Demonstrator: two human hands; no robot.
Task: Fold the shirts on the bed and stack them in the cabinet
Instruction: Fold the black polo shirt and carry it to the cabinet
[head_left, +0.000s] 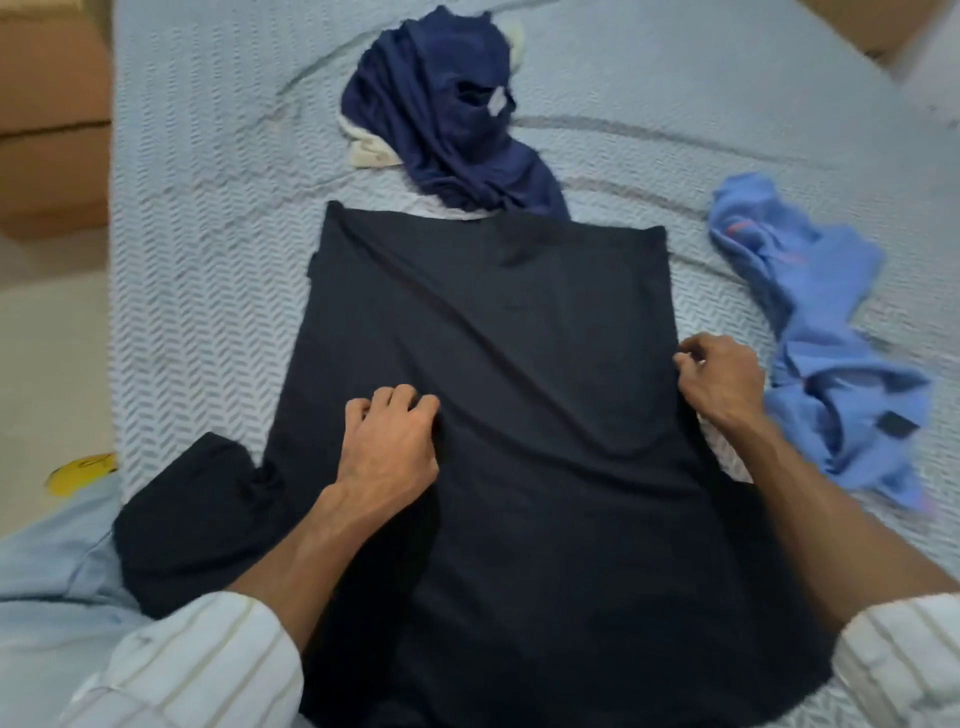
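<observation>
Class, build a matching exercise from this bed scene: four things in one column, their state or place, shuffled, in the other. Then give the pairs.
Things
1. black shirt
2. navy shirt
3. light blue shirt
4. right hand

States
A. crumpled at the bed's right side
B. spread flat in the middle
C. pinching a shirt's edge
D. bunched at the far end

Pairs: 1-B, 2-D, 3-A, 4-C
</observation>
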